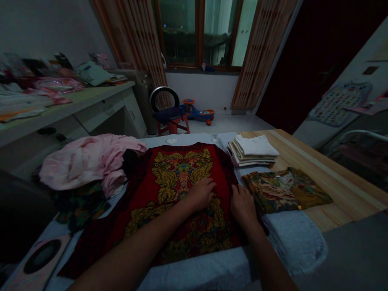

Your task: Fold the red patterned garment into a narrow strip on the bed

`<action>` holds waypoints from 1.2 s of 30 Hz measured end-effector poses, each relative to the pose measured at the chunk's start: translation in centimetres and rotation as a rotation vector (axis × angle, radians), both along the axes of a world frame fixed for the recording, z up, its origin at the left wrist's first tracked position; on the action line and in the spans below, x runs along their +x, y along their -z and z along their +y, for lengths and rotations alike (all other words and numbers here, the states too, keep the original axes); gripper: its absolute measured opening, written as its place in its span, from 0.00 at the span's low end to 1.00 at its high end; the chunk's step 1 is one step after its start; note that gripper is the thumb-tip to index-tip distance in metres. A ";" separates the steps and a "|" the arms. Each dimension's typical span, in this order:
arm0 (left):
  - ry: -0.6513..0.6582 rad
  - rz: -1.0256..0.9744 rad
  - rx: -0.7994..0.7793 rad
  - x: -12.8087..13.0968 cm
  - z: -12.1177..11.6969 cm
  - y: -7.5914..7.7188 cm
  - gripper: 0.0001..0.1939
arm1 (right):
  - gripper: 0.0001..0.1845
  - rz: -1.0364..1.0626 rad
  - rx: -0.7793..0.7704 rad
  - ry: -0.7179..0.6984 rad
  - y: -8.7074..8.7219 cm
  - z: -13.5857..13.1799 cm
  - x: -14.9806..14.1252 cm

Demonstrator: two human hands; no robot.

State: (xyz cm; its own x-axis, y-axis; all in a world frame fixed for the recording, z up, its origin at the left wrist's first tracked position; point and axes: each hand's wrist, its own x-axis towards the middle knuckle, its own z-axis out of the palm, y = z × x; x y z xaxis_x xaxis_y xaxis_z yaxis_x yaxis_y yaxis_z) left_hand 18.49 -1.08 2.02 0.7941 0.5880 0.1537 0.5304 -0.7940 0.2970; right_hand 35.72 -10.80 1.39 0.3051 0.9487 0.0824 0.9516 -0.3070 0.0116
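A long-sleeved red knit top with gold leaf patterning and dark patterned sleeves [169,184] is lying spread on a pale blue cloth [200,268] over the wood-grained table [312,161], between its far and near edges. The left hand [200,195] is resting on its front, fingers bent and slightly parted; the right hand [243,205] is curling its fingers over the side edge. Whether either is pinching fabric, I cannot tell.

A sideways pull from the right hand could be creasing the front or bunching the sleeve, since the loose cloth underneath may be slipping along. The right hand is also working just beside a folded brown-and-green patterned garment [287,190], towards the table's right edge, so a wide sweep could be disturbing its folds.

The top's collar is pointing to the far edge, its hem to the near edge; its long axis is running between them. The left sleeve is slanting towards the near left corner.
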 end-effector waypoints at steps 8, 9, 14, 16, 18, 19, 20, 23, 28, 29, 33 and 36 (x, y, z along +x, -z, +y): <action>0.043 -0.053 -0.017 3.4 -0.5 -0.1 0.18 | 0.22 0.078 0.156 -0.069 -0.5 -3.7 0.9; 0.070 -0.062 -0.023 3.8 -1.0 -0.1 0.18 | 0.21 0.092 0.176 -0.084 -0.3 -4.3 1.1; 0.213 -0.051 -0.057 7.1 -2.2 -0.5 0.19 | 0.20 0.135 0.243 -0.115 0.9 -6.2 1.6; 0.249 -0.007 -0.078 8.7 -2.0 -0.6 0.17 | 0.21 0.153 0.260 -0.125 1.2 -6.3 1.6; 0.264 0.044 -0.079 9.9 -1.7 -0.6 0.14 | 0.21 0.169 0.276 -0.132 1.2 -6.3 1.6; 0.262 0.063 -0.071 10.4 -1.6 -0.6 0.13 | 0.21 0.176 0.286 -0.133 1.2 -6.3 1.7; 0.255 0.079 -0.062 10.8 -1.4 -0.6 0.12 | 0.21 0.182 0.297 -0.134 1.2 -6.4 1.7; 0.240 0.127 -0.073 11.7 -0.9 -0.6 0.10 | 0.21 0.197 0.336 -0.144 1.2 -6.5 2.0; 0.225 0.166 -0.180 12.2 -0.2 -0.6 0.06 | 0.22 0.193 0.379 -0.153 1.5 -6.4 2.3; 0.227 0.151 -0.189 12.0 -0.1 -0.6 0.06 | 0.23 0.187 0.389 -0.150 1.5 -6.4 2.3; 0.263 -0.064 -0.254 10.6 0.2 -0.1 0.07 | 0.26 0.162 0.409 -0.154 1.7 -6.4 2.0; 0.280 -0.236 -0.313 9.4 0.3 -0.1 0.09 | 0.30 0.144 0.397 -0.164 1.6 -6.4 1.8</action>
